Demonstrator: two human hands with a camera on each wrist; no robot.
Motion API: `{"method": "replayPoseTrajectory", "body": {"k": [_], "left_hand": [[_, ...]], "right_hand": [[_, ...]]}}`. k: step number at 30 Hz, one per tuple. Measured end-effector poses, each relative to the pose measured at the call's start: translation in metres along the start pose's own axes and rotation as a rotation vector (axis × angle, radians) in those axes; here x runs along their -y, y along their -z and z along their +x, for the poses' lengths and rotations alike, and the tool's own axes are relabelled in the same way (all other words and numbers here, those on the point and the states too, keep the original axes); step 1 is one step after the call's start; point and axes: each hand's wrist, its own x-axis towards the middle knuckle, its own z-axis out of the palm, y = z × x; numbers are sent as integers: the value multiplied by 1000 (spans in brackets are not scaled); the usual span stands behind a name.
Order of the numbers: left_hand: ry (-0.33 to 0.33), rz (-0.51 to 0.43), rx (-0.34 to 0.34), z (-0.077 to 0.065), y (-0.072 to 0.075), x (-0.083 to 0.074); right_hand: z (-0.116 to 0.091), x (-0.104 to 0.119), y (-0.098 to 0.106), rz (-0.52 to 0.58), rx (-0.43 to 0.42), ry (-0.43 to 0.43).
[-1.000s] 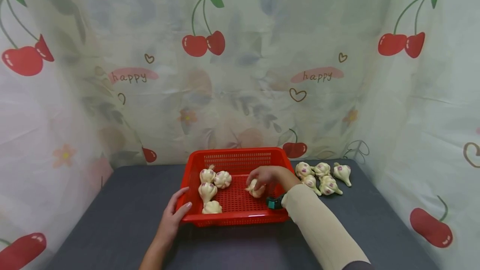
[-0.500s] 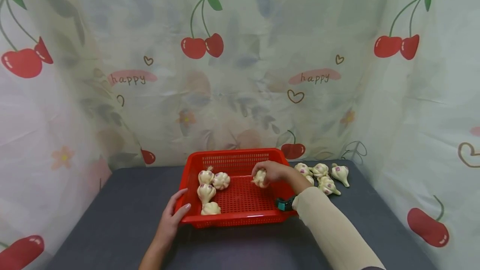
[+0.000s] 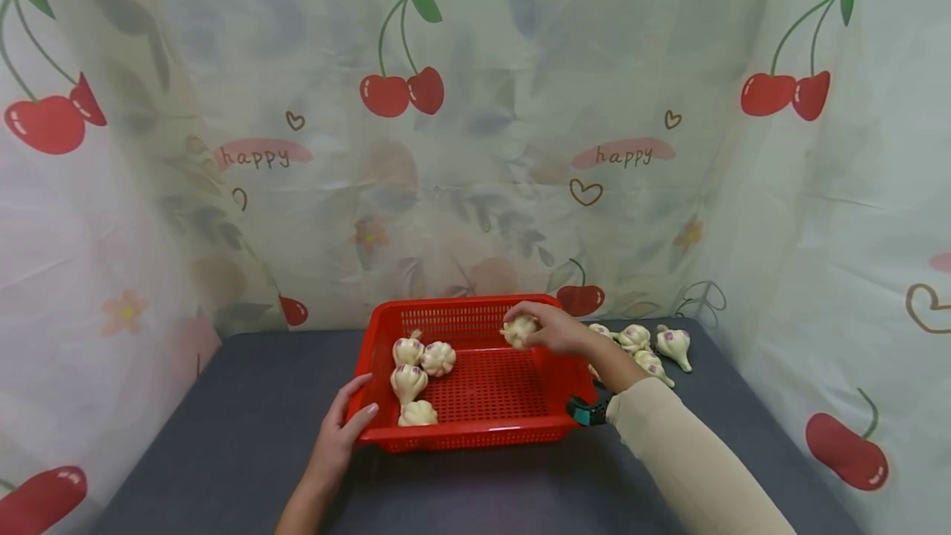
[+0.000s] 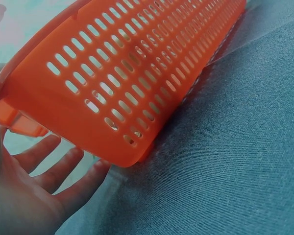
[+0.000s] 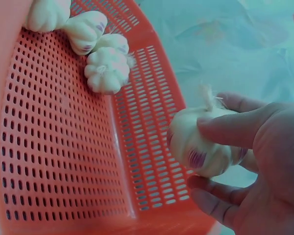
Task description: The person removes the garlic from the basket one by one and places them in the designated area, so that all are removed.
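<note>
In the head view my right hand holds a garlic bulb above the far right part of a red plastic basket. The right wrist view shows the thumb on one side of this bulb and fingers on the other. My left hand grips the basket's left rim near the front corner, thumb over the edge. From the left wrist, its fingers lie outside below the rim. Several garlic bulbs sit along the left of the basket.
More garlic bulbs lie in a group on the dark tabletop right of the basket, partly hidden by my right arm. A patterned curtain hangs behind the table and at both sides.
My right hand has lifted the garlic bulb from the basket floor, moving up and slightly right toward the far rim. The left hand stays on the basket.
</note>
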Motion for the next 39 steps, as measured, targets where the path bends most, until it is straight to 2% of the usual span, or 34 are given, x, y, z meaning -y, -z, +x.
{"method": "replayPoseTrajectory", "body": {"k": [9,19,27,34,39], "left_hand": [[5,-9,16,-2,0,-4],[7,1,12,0,1,0],[11,-8,14,-1,1,0],[2,-9,12,0,1,-1],[-6,-3,12,0,1,0]], "right_hand": [[-21,-6,14,-79,-122,59],[-40,-22,22,-119,-257,96],[-60,-30,31,-202,-407,32],[-84,-50,43,-255,-522,9],[-99,-64,47,-331,-585,-21]]}}
